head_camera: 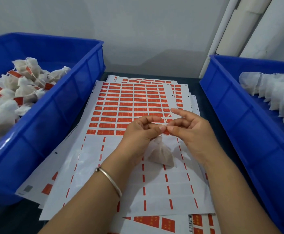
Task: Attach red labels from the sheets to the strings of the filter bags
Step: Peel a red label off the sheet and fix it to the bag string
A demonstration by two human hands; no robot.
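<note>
Left hand [142, 130] and right hand [191, 130] both pinch the string [168, 117], hanging the filter bag [161, 153] over the label sheet [129, 105], likely for labelling.

Dark table [195, 85]: 2 bins [67, 105], label sheets [90, 166]

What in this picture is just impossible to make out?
Head view, the only one:
- Print on the red labels: too small.
- Where the string is pinched: covered by the left hand and right hand.
- Left bin and right bin: cut off by the frame edges.
- Filter bag contents: fabric hides them.
</note>
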